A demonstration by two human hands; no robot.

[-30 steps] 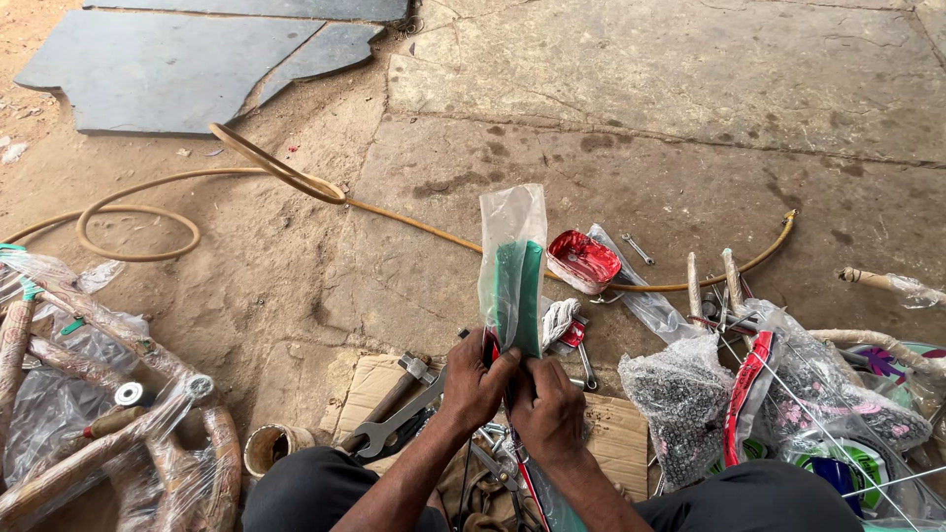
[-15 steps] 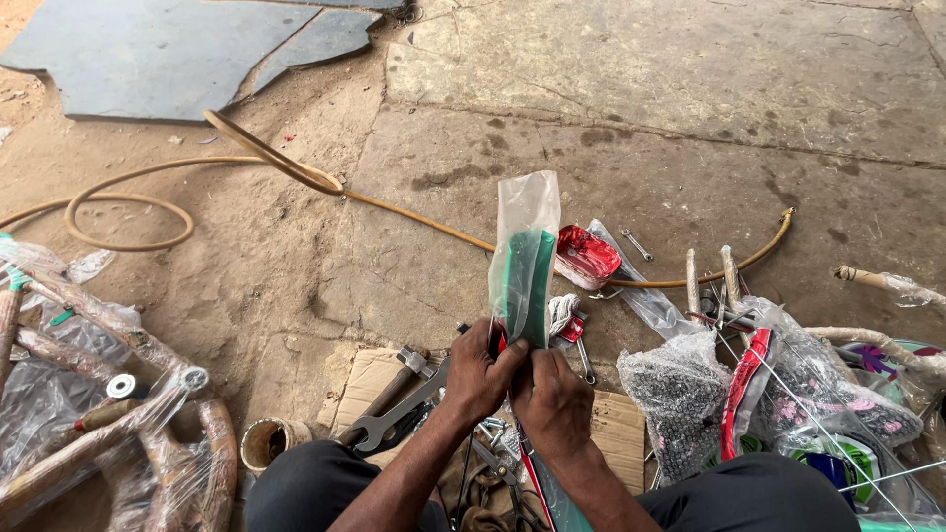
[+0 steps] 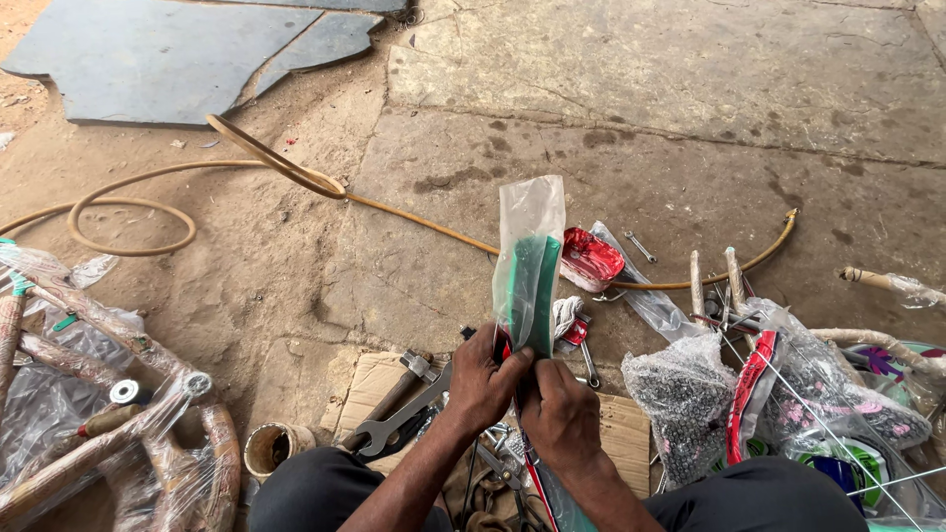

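While the person sits on the ground, the left hand and right hand both pinch the lower end of a clear plastic sleeve holding a green flat piece, which stands upright above a sheet of brown cardboard. A steel open-ended spanner lies just left of the hands; a tan rubber hose curls across the dirt beyond.
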